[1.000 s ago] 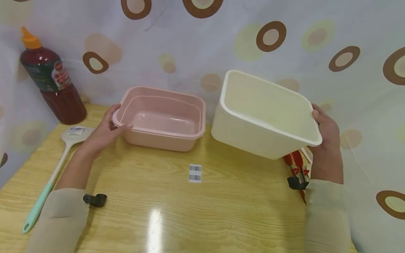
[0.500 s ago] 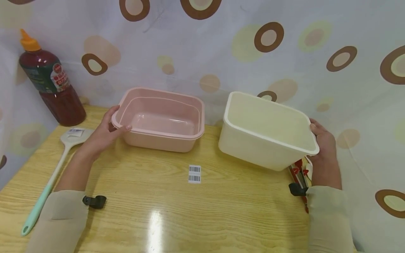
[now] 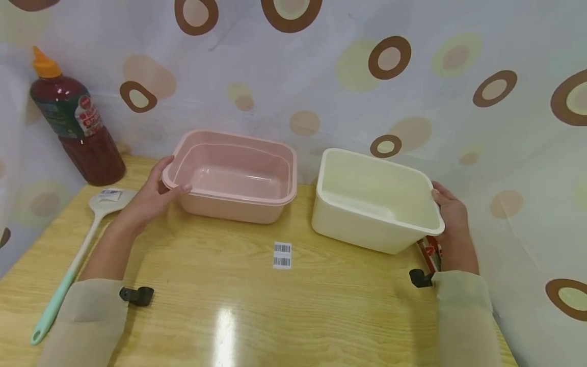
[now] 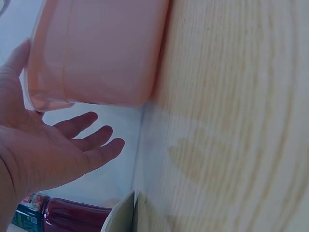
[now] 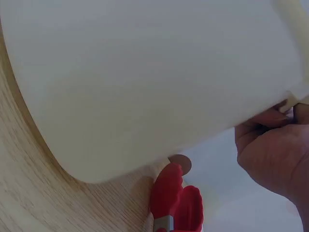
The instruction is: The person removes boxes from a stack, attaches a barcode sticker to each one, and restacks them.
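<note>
My left hand [image 3: 145,200] holds the left corner of a pink basin [image 3: 229,210], thumb over the front rim and index finger at the side. In the left wrist view, its other fingers [image 4: 99,140] extend loosely below the rim. My right hand [image 3: 451,214] grips the right end of a cream bin [image 3: 357,224], thumb over the rim and fingers under it. The bin stands right of the basin, mouth up, bottom close to the wooden table. Both containers show bare insides. Red scalloped tongs tips [image 5: 169,193] lie beside the bin, partly hidden by it in the head view.
A red sauce bottle [image 3: 78,127] with an orange cap stands at the back left. A white-headed turner [image 3: 87,244] with a mint handle lies along the left. A barcode sticker [image 3: 282,255] is on the table [image 3: 293,316]. A patterned curtain [image 3: 339,30] hangs behind.
My right hand has lowered the cream bin toward the table and shifted it slightly left. More of its inside shows. My left hand and the pink basin have hardly moved.
</note>
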`<state>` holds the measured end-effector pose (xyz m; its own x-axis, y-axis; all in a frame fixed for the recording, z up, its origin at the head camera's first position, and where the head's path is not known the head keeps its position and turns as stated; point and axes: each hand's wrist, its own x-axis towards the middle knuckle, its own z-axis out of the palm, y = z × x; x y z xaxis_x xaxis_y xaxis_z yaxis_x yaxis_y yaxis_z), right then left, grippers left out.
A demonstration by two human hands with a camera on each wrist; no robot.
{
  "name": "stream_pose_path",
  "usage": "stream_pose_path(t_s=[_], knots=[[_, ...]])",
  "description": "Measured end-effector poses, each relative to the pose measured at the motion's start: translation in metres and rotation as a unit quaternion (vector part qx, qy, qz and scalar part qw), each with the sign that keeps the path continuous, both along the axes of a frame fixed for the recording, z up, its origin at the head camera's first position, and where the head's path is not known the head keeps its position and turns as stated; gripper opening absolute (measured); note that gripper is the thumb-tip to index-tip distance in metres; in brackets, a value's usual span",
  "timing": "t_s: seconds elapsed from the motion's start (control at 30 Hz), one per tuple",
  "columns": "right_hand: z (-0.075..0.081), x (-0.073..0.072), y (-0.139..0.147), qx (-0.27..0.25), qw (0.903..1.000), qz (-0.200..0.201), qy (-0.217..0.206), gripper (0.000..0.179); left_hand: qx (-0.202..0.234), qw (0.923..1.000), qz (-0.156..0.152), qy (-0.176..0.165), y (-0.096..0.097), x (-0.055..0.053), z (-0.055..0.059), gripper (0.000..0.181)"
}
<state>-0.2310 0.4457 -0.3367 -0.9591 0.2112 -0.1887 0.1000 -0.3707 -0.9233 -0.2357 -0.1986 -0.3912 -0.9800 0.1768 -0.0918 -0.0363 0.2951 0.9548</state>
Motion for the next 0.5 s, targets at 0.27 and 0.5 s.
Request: stream_pose_path(t_s=[0.27, 0.5], knots=[[0.005, -0.006, 0.002, 0.186, 0.9788, 0.045, -0.074, 0.064, 0.002, 1.0, -0.002, -0.001, 0.001, 0.004, 0.001, 0.095], [0.006, -0.013, 0.007, 0.346, 0.9303, 0.084, -0.086, 0.064, 0.001, 1.0, -0.003, 0.0, 0.002, 0.003, 0.003, 0.095]])
